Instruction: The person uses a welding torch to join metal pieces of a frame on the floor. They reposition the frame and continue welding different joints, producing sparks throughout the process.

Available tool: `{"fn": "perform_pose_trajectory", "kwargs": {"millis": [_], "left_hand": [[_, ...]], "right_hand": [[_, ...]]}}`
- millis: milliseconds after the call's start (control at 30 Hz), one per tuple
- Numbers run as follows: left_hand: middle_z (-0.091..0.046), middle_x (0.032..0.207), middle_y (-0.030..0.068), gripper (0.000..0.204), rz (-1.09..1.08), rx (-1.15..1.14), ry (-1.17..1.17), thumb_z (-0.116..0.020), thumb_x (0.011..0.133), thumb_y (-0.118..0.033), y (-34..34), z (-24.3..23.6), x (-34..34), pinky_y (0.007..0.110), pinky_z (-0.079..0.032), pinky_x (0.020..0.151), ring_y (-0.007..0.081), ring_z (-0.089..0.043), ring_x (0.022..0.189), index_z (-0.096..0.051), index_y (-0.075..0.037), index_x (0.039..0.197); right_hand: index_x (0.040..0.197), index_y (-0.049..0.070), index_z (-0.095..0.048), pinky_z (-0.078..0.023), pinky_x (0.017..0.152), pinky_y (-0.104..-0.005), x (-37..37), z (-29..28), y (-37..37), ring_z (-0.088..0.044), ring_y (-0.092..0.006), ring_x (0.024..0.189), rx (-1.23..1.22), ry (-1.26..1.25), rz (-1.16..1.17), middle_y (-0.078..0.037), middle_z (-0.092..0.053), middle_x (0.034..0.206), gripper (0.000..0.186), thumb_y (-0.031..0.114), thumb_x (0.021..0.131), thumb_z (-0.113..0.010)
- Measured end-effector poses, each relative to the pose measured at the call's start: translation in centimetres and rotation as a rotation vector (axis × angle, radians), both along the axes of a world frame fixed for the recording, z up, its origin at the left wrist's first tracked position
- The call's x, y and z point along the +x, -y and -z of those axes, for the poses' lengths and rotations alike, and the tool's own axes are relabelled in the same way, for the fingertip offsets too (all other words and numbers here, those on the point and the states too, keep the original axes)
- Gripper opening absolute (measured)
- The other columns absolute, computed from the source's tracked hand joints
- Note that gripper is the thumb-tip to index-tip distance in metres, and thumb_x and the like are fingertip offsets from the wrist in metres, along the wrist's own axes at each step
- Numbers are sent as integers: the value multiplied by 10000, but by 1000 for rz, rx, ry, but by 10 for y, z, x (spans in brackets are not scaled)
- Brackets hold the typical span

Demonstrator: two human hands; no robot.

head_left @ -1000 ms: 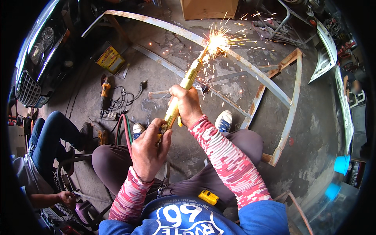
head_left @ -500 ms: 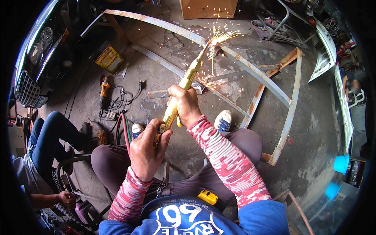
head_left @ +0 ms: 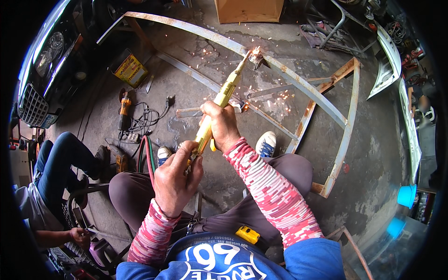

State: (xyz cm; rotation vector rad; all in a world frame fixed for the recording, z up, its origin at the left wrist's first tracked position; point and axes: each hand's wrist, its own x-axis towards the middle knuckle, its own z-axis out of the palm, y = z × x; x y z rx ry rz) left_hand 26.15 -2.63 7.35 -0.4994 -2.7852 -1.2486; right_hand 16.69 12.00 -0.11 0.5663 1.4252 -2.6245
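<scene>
My right hand [head_left: 220, 125] is wrapped around the middle of a brass-coloured cutting torch [head_left: 227, 89], a yellow lever showing beside the palm. My left hand [head_left: 176, 178] grips the rear end, where the valves are partly hidden by its fingers. Red and green hoses [head_left: 150, 156] run along the floor toward that end. The torch points up and away, its tip at a joint of a rusty, grey-painted metal frame [head_left: 205, 35]. A small orange glow [head_left: 255, 52] shows at the joint, with a dark lump of metal below it and loose sparks falling around.
An angle grinder [head_left: 124, 111] with coiled cable lies left, near a yellow tin [head_left: 130, 71]. A cardboard box [head_left: 248, 11] stands beyond the frame. At far left sit a car front [head_left: 39, 105] and another person's jeans-clad leg [head_left: 65, 151]. A yellow tape measure [head_left: 247, 234] rests near my lap.
The bright yellow spray of sparks at the torch tip has died down to a small glow, with fewer sparks in the air. Both hands and the torch stay almost in place.
</scene>
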Motion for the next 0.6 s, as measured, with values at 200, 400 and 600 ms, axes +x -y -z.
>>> {"fn": "perform_pose_trajectory", "kwargs": {"millis": [200, 400, 600], "left_hand": [[-722, 917, 199, 369, 17, -2, -55, -721, 894, -27, 0, -2, -1, 405, -569, 648, 348, -738, 759, -640, -32, 1254], [-691, 822, 166, 367, 19, -37, -53, -729, 899, -70, 0, -12, 0, 431, -548, 616, 353, -703, 685, -645, -53, 1255], [-655, 751, 137, 363, 21, -46, -50, -736, 903, -96, 2, -20, -1, 440, -522, 573, 338, -673, 622, -648, -84, 1255]], "right_hand": [[805, 46, -624, -496, 585, -321, 1, -3, -1, -586, -164, 590, 14, -8, -1, -50, -590, 684, 227, 262, 862, -665], [783, 54, -618, -493, 588, -322, 3, -12, -3, -575, -166, 594, -5, -11, -20, -61, -598, 704, 249, 278, 886, -645], [786, 59, -618, -498, 587, -324, 4, -19, -7, -580, -168, 602, 38, -8, -75, -69, -606, 711, 251, 286, 887, -646]]}}
